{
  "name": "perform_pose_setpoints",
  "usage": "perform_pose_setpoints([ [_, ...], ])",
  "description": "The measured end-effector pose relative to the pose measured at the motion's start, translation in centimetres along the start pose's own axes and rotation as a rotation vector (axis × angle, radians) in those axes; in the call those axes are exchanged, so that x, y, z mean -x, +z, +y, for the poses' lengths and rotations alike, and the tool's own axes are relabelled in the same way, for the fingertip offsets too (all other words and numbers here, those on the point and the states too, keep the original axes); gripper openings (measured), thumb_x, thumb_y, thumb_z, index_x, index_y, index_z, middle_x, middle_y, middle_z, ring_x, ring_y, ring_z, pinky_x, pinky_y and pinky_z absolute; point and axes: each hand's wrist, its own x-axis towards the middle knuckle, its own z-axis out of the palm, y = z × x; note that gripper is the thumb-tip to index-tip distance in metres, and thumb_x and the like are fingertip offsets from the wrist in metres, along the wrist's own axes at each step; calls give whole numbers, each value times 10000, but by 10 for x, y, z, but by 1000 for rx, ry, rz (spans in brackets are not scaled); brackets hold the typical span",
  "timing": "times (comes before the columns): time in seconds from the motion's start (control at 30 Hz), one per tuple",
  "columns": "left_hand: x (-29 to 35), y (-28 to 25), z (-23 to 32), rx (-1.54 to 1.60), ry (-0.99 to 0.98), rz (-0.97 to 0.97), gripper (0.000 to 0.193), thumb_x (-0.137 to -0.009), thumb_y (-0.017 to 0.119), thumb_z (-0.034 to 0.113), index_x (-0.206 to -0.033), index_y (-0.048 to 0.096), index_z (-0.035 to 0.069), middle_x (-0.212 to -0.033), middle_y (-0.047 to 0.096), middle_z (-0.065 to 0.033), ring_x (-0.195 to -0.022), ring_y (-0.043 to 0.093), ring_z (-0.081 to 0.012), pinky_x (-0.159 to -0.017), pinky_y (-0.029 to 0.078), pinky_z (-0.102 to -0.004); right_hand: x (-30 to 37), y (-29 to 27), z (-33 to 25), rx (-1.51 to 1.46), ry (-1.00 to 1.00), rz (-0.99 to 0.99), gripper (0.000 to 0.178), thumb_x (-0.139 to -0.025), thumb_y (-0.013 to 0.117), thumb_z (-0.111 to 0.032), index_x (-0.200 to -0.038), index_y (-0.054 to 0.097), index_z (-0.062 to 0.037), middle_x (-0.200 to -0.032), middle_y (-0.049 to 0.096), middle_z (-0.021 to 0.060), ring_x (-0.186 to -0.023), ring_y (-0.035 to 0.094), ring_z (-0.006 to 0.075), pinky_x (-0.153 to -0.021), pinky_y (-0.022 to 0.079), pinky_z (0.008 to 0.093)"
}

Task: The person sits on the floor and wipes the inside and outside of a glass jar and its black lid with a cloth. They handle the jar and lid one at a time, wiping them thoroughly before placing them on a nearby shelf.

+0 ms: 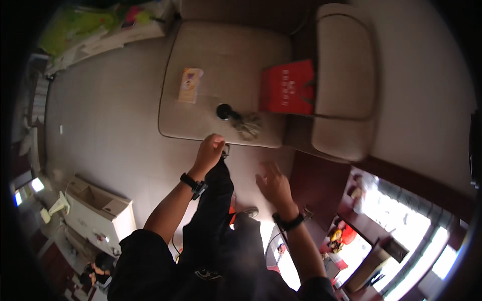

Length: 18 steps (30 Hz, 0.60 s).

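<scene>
My left hand (211,150) hovers by the front edge of a beige sofa seat (241,50), its fingers curled in and nothing visible in them. To its right, above the floor, my right hand (275,184) is slightly blurred, with fingers apart and holding nothing. Closest to my hands on the seat lies a black rounded object (225,111), beside a greyish-beige tangled bundle (248,126); I cannot tell their kind. Farther back is a flat orange and white packet (190,85). A red paper bag (287,88) leans against the sofa's padded armrest (345,80).
Pale floor (100,115) stretches to the left. A white cabinet (98,213) stands at lower left. Green fabric (75,30) covers furniture at far left. On the right are a dark red wooden surface (319,185) and bright windows (396,210). My legs and shoes are below my hands.
</scene>
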Motion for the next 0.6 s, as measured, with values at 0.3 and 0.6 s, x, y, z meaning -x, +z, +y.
perform_pose_setpoints([
  [0.3, -227, -85, -138, -655, -50, 146, 853, -902, 821, 273, -1553, 356, -21, -1506, 472, -290, -1424, 455, -446, -1145, 419, -556, -305, 179, 107, -35, 147, -74, 584, -871, 725, -152, -1402, 513, -34, -1415, 567, 255, -1263, 605, 465, -1036, 531, 528],
  [0.6, -286, -73, -178, -603, -430, 189, 1164, -735, 934, 330, -1605, 241, -11, -1523, 454, -290, -1393, 503, -456, -1102, 494, -569, -301, 215, 152, -229, 281, -222, 587, -842, 769, -188, -1312, 468, -5, -1178, 657, 308, -1096, 668, 517, -936, 544, 551],
])
